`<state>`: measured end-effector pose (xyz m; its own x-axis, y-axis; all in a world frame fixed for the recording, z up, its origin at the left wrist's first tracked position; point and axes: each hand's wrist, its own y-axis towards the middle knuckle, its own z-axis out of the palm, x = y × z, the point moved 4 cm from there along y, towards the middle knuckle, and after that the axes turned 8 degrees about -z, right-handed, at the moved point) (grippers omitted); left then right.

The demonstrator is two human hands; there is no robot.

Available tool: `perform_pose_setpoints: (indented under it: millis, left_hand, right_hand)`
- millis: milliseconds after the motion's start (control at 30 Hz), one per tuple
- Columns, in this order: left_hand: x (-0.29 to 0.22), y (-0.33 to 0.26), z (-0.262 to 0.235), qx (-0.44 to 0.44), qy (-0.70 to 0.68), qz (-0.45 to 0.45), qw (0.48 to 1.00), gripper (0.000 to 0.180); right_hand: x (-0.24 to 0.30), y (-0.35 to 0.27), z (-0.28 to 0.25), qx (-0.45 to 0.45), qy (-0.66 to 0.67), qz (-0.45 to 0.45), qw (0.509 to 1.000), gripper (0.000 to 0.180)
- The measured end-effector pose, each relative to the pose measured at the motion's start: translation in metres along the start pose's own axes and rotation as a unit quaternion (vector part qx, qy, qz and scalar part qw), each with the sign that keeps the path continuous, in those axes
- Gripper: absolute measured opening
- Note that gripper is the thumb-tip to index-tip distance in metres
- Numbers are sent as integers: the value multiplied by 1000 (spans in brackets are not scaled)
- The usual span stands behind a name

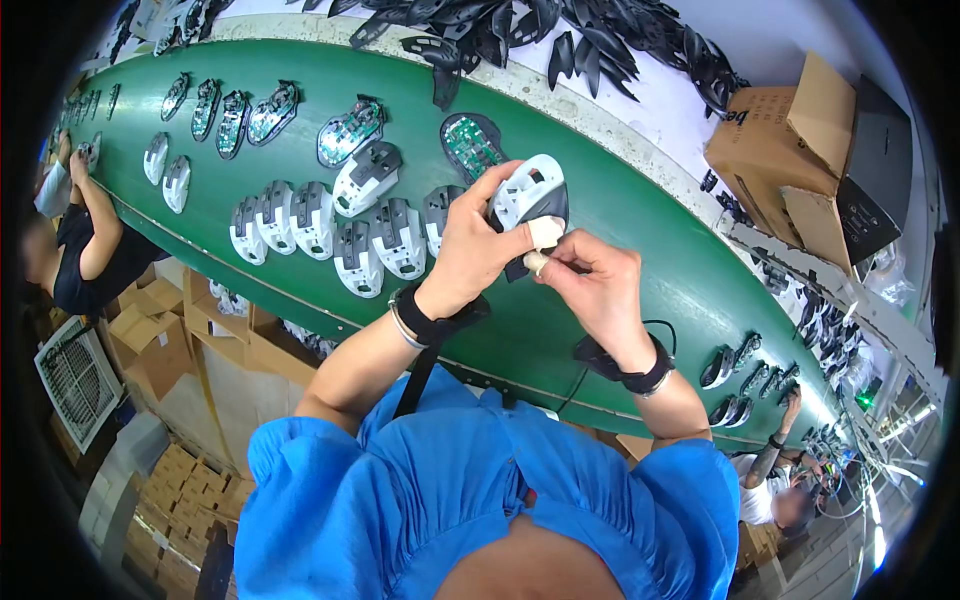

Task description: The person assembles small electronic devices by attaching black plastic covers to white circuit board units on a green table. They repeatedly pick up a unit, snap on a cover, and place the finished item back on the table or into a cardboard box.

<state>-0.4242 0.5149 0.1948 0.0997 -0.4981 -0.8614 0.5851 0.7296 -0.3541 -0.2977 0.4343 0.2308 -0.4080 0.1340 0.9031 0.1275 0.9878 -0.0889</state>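
While both hands grip a mouse shell [530,190], parts crowd the green conveyor belt [640,230].

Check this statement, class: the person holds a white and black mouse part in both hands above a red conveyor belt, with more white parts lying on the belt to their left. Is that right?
Not quite. The conveyor belt is green, not red, as the head view shows. The rest holds: the left hand and right hand hold the white and black mouse part above it, with white parts lying to the left.

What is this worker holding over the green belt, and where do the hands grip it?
A white and black mouse shell: left hand grips its left side, right hand pinches its lower edge.
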Motion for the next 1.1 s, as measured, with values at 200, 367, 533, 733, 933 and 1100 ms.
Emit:
perform_pose_setpoints:
  millis: [200, 367, 533, 733, 933, 1100]
  left_hand:
    - [-6, -6, 2, 55, 29, 32, 998, 71]
    - [-18, -15, 2, 53, 115, 39, 991, 77]
    - [-2, -4, -4, 108, 30, -50, 992, 77]
    - [1, -7, -11, 54, 283, 7, 958, 89]
    - [12, -26, 4, 94, 421, 18, 902, 67]
    - [87, -63, 23, 234, 454, -34, 859, 60]
  right_hand:
    - [18, 23, -28, 45, 275, 28, 960, 70]
    - [15, 28, -20, 116, 349, 94, 925, 68]
    - [-10, 32, -11, 98, 424, 160, 886, 58]
    - [-4, 33, -20, 72, 323, 101, 938, 64]
    - [-13, -1, -21, 120, 50, 54, 990, 61]
    - [-55, -106, 5, 65, 61, 155, 984, 59]
